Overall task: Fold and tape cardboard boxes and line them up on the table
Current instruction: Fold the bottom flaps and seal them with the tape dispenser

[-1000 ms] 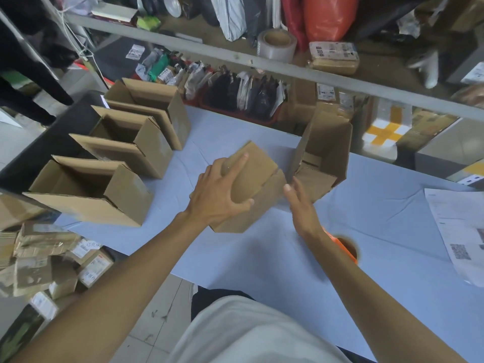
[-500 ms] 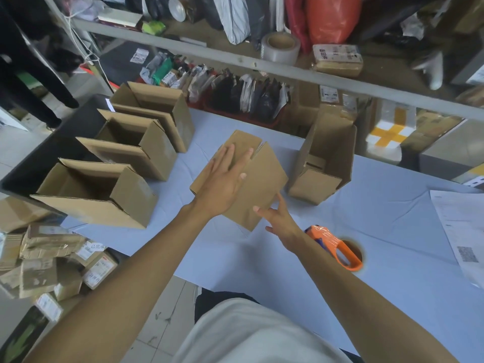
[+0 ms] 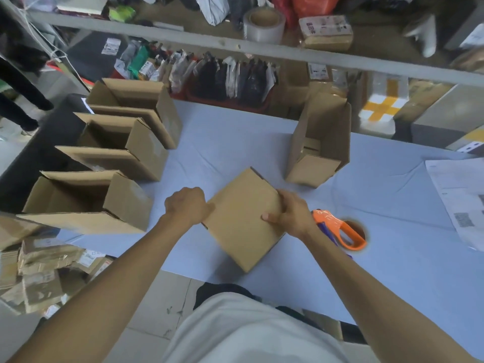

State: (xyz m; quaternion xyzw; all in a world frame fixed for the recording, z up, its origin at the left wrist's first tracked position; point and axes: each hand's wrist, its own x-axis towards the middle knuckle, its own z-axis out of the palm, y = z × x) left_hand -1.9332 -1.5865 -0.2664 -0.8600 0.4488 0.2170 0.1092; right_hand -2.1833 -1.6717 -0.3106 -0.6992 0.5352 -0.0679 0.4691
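Fingers of left hand (image 3: 187, 205) curled shut on cardboard box (image 3: 242, 221) edge — right hand (image 3: 292, 214) clamps opposite edge.

Plain brown cardboard box (image 3: 243, 218); pale blue table (image 3: 235, 132); orange tape dispenser (image 3: 337, 227); white shirt (image 3: 248, 334).

**Pale blue table, boxes along its left side**

The table (image 3: 235, 132) has a pale blue, slightly creased top. Three open cardboard boxes (image 3: 125, 200) stand in a row along its left edge. A fourth open box (image 3: 319, 145) stands toward the far side. An orange tape dispenser (image 3: 340, 229) lies near the front, and printed sheets (image 3: 458, 200) lie at the right edge.
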